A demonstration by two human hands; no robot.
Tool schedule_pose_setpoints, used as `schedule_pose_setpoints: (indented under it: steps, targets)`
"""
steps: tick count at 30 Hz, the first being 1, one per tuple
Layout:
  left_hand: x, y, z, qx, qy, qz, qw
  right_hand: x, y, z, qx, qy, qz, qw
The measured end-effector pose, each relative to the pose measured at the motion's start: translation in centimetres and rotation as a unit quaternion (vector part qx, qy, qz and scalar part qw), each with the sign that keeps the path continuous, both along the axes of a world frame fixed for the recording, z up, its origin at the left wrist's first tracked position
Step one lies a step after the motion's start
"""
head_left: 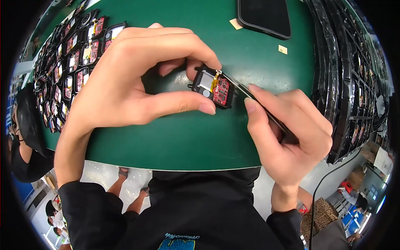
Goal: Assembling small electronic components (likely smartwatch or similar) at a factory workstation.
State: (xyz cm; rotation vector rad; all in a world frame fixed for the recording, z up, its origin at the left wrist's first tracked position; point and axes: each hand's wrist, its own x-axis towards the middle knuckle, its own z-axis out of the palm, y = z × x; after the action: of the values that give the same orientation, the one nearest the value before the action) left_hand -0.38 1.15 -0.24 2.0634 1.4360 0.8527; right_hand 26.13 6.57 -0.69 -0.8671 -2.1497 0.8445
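Note:
Between the thumb and fingers of my left hand (137,79) is a small black device housing (212,88), tilted above the green tabletop. Its inside faces up and shows a red circuit board, a silvery battery-like block, a round grey disc and yellow tape. My right hand (291,129) pinches dark metal tweezers (250,94). The tweezers' tips meet the housing's upper edge, by a small pale piece at the end of the yellow strip. Whether the tips grip that piece is too small to tell.
Many similar housings (75,62) with red boards lie in rows on the left of the green table (175,146). Black trays (337,83) stand stacked along the right edge. At the far side lie a phone (266,16) and small paper notes (283,49). Other people are around.

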Motion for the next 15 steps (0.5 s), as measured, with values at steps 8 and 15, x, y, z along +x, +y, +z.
schedule_pose_setpoints:
  steps: [8,15]
  targets:
    - [-0.3,0.1,0.2,0.004,0.016,-0.008,1.000,-0.3,0.0,-0.9,0.086,0.017,0.013,0.996]
    - [-1.5,0.8,0.0,-0.006,0.004,-0.065,0.998,0.1,0.4,0.2,0.009,0.009,0.038,0.999]
